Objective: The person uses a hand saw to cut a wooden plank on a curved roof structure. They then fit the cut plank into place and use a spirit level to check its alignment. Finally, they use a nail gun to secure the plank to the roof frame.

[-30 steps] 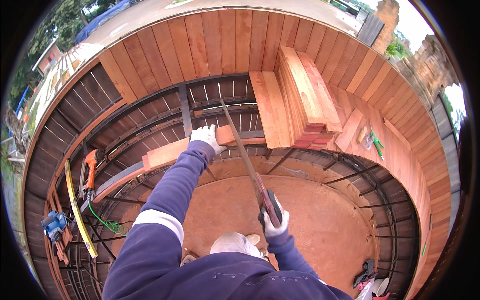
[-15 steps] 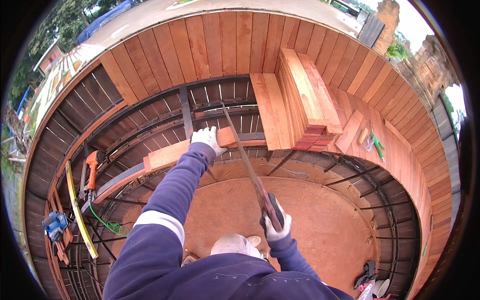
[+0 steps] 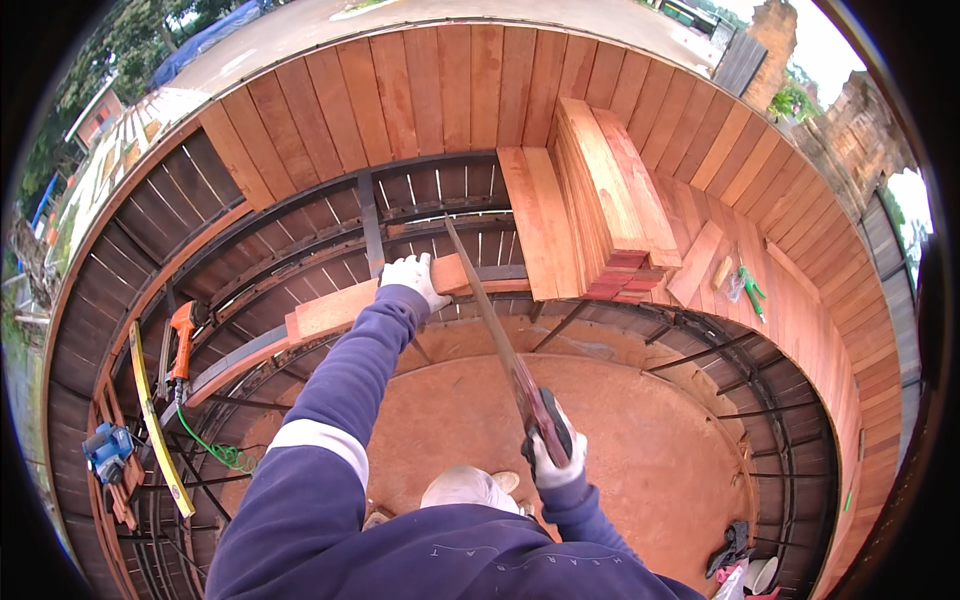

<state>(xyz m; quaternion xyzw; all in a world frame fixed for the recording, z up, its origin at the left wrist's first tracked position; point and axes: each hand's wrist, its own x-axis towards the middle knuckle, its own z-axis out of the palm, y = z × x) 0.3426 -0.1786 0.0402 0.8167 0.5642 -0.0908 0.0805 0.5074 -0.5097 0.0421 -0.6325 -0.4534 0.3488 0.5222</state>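
Observation:
In its white glove, my left hand (image 3: 414,280) grips a short reddish wooden board (image 3: 335,309), fingers over its far edge. This board lies along the inner rim of the curved bench frame (image 3: 370,225). A handsaw (image 3: 488,315) crosses the board just right of that hand, its narrow tip pointing away over the open frame. My right hand (image 3: 556,442), in a white and dark glove, is closed round the saw's brown handle, nearer to me. Whether the teeth have cut into the wood cannot be made out.
A stack of planks (image 3: 615,195) stands on the bench right of the saw. Farther right lies a green-handled tool (image 3: 751,288). On the left are an orange nail gun (image 3: 184,335) with a green hose, a yellow level (image 3: 155,425) and a blue power tool (image 3: 108,450).
The saw and my right hand have shifted very slightly back toward me and to the right. My left hand stays in place on the board.

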